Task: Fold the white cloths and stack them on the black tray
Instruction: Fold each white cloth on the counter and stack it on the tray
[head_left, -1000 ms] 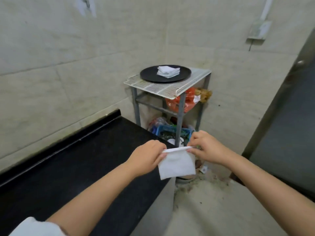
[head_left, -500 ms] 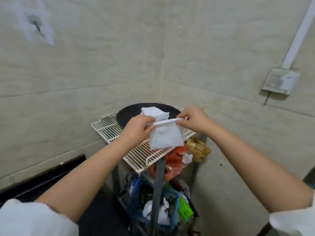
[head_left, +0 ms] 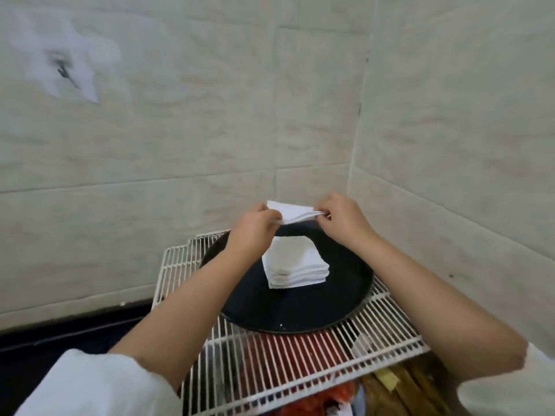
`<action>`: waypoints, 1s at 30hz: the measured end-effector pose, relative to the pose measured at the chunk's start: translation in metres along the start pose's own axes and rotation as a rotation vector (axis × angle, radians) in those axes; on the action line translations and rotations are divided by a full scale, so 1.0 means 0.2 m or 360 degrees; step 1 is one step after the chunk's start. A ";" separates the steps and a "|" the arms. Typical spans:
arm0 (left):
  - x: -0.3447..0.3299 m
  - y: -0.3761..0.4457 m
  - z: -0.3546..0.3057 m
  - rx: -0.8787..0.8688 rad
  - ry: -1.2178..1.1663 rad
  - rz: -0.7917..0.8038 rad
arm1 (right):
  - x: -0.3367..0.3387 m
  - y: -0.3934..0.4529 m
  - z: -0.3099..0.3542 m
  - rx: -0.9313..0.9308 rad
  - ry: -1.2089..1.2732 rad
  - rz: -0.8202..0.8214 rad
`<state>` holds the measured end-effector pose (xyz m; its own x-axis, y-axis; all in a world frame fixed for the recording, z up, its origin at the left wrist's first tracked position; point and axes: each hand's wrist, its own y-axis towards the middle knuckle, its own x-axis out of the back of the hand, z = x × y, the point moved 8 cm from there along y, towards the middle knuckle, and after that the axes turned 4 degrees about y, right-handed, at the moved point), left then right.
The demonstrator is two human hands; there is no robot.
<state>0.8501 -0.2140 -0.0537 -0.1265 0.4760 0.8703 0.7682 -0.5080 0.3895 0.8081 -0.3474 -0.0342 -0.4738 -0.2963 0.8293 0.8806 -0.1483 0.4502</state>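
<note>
Head view showed my left hand (head_left: 255,228) and right hand (head_left: 342,219) each pinching an end of a folded cloth (head_left: 289,212), held flat just above the stack (head_left: 295,262) on the black tray (head_left: 345,307), apparently to land it squarely.

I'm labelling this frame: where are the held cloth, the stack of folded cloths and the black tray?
held cloth (head_left: 292,212), head view, top face.
stack of folded cloths (head_left: 295,255), head view, top cloth.
black tray (head_left: 300,313), head view, bare near side.

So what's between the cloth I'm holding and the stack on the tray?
Nothing: in the head view, the held cloth hangs above the stack with only bare air between.
</note>
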 end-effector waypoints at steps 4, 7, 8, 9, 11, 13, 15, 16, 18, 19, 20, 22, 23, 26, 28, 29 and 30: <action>-0.35 -0.11 0.03 0.0015 0.0411 0.0436 | -0.39 -0.11 -0.18 0.0212 -0.0301 0.0532; -0.38 -0.15 0.02 0.0039 0.0477 0.0458 | -0.42 -0.16 -0.20 0.0327 -0.0394 0.0612; -0.37 -0.16 0.01 0.0040 0.0490 0.0444 | -0.40 -0.17 -0.20 0.0353 -0.0377 0.0596; -0.36 -0.16 0.00 0.0035 0.0508 0.0431 | -0.39 -0.17 -0.19 0.0387 -0.0360 0.0587; -0.34 -0.17 -0.02 0.0020 0.0550 0.0426 | -0.39 -0.19 -0.18 0.0411 -0.0356 0.0642; -0.35 -0.20 -0.04 0.0014 0.0600 0.0458 | -0.41 -0.22 -0.20 0.0361 -0.0398 0.0757; -0.35 -0.24 -0.05 0.0024 0.0623 0.0477 | -0.41 -0.25 -0.20 0.0310 -0.0445 0.0804; -0.34 -0.26 -0.05 0.0046 0.0611 0.0477 | -0.40 -0.26 -0.18 0.0299 -0.0483 0.0803; -0.29 -0.31 -0.01 0.0143 0.0596 0.0453 | -0.35 -0.27 -0.09 0.0281 -0.0590 0.0747; -0.25 -0.35 0.03 0.0211 0.0610 0.0430 | -0.32 -0.28 -0.02 0.0297 -0.0627 0.0697; -0.18 -0.39 0.08 0.0278 0.0641 0.0407 | -0.30 -0.29 0.08 0.0337 -0.0674 0.0651; -0.02 -0.53 0.21 0.0390 0.0721 0.0392 | -0.30 -0.33 0.33 0.0450 -0.0737 0.0589; 0.08 -0.63 0.28 0.0445 0.0748 0.0384 | -0.31 -0.36 0.48 0.0511 -0.0720 0.0559; 0.43 -1.02 0.57 0.0629 0.0844 0.0291 | -0.37 -0.50 1.01 0.0650 -0.0513 0.0485; 0.68 -1.34 0.77 0.0811 0.0937 0.0219 | -0.46 -0.62 1.40 0.0754 -0.0319 0.0487; 0.79 -1.51 0.87 0.0909 0.0977 0.0204 | -0.50 -0.69 1.60 0.0801 -0.0196 0.0506; 0.90 -1.70 0.97 0.1002 0.1006 0.0192 | -0.55 -0.77 1.80 0.0849 -0.0061 0.0539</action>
<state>0.6884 0.1834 -0.0883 -0.2016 -0.1329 0.9704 0.9767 0.0468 0.2093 0.7209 0.0476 -0.0757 -0.1783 -0.2092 0.9615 0.8600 0.4417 0.2556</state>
